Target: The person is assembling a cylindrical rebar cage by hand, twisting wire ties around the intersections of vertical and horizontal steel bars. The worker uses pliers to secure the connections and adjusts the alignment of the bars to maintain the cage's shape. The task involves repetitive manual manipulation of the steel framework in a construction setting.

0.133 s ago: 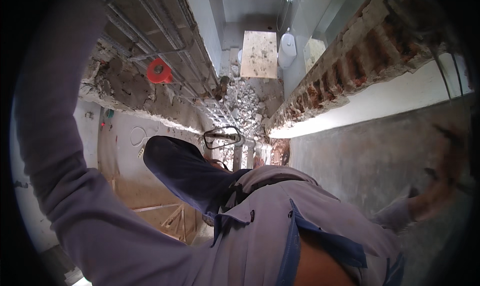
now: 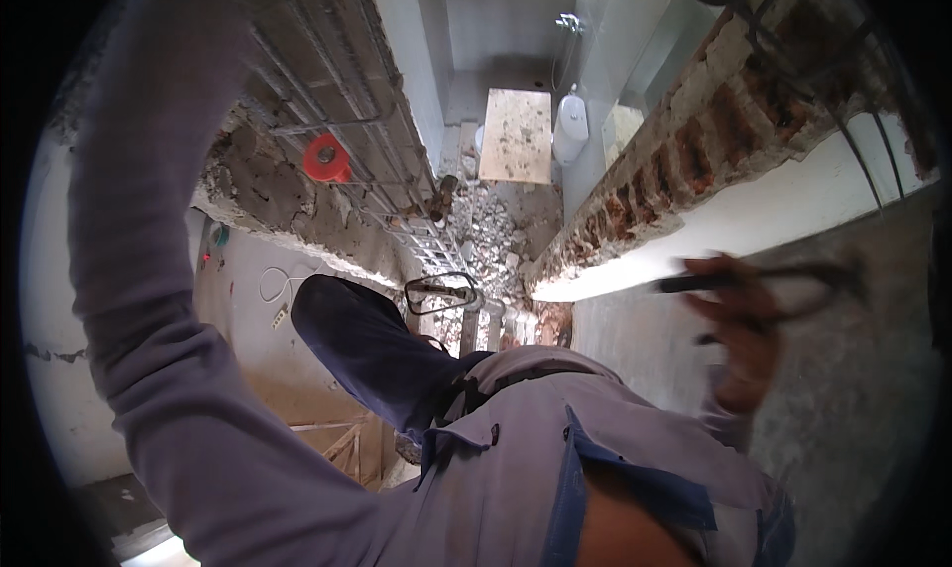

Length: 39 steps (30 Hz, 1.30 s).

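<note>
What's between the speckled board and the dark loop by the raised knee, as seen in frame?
Broken, pale rubble strewn on the ground; it shows in the head view.

"What's on the arms?"
"A long greyish-mauve left sleeve [image 2: 139, 299], deeply creased around the elbow. A matching right sleeve [image 2: 727, 423] ends just behind the right hand [image 2: 744, 344]."
"And between them?"
"A shirt [image 2: 476, 507] in that colour, with blue edging [image 2: 659, 496] and dark buttons [image 2: 495, 434]. Left of the right hand, dark navy trousers [image 2: 362, 334]."
</note>
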Motion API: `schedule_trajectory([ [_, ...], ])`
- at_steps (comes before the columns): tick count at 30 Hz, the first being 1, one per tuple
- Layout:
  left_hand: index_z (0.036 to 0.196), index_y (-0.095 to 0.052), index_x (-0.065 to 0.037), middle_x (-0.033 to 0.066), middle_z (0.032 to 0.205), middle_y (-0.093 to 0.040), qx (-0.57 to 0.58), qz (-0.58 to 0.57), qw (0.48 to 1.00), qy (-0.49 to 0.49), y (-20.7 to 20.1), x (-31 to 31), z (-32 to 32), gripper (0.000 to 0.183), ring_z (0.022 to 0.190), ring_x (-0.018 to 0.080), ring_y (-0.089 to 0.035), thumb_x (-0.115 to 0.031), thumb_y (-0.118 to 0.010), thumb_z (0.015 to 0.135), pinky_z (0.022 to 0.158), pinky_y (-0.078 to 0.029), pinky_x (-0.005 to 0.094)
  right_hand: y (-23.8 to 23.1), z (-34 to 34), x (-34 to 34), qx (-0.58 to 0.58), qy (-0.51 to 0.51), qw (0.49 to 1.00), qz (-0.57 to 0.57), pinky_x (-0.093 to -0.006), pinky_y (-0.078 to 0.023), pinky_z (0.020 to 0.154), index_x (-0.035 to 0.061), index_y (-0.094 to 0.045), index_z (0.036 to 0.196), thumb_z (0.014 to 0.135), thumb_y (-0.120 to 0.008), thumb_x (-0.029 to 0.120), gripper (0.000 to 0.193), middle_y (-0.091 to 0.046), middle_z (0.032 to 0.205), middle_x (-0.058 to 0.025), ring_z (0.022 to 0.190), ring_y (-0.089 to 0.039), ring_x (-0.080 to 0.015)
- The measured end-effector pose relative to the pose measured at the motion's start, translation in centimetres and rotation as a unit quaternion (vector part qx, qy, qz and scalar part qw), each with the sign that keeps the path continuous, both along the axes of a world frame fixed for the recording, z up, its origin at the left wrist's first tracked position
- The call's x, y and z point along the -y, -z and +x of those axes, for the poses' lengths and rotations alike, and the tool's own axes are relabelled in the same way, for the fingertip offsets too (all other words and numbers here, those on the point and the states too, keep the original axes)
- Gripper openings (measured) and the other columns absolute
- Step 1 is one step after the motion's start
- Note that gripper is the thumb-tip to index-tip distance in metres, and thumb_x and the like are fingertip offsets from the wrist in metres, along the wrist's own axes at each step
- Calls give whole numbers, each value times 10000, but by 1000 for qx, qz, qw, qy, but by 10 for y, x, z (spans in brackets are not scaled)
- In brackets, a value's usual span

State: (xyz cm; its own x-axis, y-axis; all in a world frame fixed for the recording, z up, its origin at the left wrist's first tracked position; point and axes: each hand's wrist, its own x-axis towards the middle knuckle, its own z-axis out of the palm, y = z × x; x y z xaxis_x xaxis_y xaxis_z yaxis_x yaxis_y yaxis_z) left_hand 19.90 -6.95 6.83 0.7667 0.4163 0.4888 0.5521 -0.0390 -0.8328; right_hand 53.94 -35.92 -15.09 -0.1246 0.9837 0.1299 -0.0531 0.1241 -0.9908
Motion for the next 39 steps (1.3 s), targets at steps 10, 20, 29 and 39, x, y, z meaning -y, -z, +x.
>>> schedule_trajectory([
  [10, 710, -644, -130, 48, 628, -620, 6, 45, 999, -14, -14, 15, -4, 209, 629, 207, -628, -260, -549, 843, 557, -464, 348, 120, -187, -220, -210, -67, 975, 28, -368, -578, 819, -33, -586, 1061, 941, -518, 126, 210, -619, 1049, -129, 982, -620, -202],
  [20, 749, -660, -195, 2, 720, -645, 87, -26, 986, 141, -6, -16, -15, 131, 742, 178, -607, -261, -561, 806, 674, -436, 325, 180, -232, -277, 192, 89, 940, 269, -398, -475, 720, 59, -661, 1011, 864, -599, 175, 197, -630, 926, -135, 816, -614, -303],
  [29, 701, -710, -226, -10, 649, -662, 115, -6, 986, 122, -6, -3, -16, 166, 665, 184, -650, -305, -598, 795, 636, -500, 308, 190, -238, -286, 363, 39, 925, 108, -372, -484, 640, 29, -552, 904, 772, -713, 406, 430, -630, 763, -128, 722, -625, -262],
  [39, 685, -716, -233, -38, 694, -678, 151, -10, 981, 121, -8, 9, -10, 125, 709, 150, -643, -292, -644, 768, 677, -462, 281, 210, -224, -312, 224, -100, 969, -4, -395, -520, 799, 62, -315, 1341, 758, -741, 274, 753, -511, 1219, -183, 1017, -585, -286],
])
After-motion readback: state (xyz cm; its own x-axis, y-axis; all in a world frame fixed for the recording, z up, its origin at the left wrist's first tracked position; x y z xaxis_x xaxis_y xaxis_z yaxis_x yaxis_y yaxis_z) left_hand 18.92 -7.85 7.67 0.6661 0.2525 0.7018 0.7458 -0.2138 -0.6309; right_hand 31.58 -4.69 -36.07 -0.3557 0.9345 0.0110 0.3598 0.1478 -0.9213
